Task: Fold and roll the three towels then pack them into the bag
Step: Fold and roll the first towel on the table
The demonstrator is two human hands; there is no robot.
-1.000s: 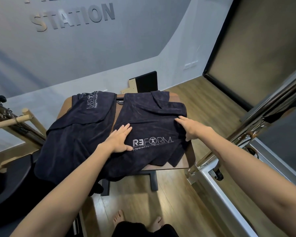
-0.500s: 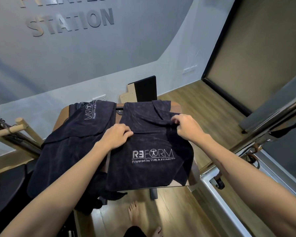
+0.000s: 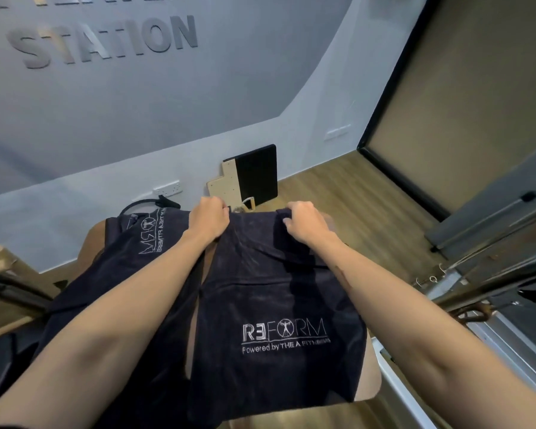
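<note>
Here the far corners of the logo towel [image 3: 273,305] are gripped by the left hand [image 3: 209,218] and right hand [image 3: 305,226]; a fold toward the near edge is likely called for next

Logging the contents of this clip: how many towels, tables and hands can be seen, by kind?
Dark towels: 2, the logo towel and the left towel
Wooden table: 1
Hands: 2, left hand and right hand
Total: 5
</note>
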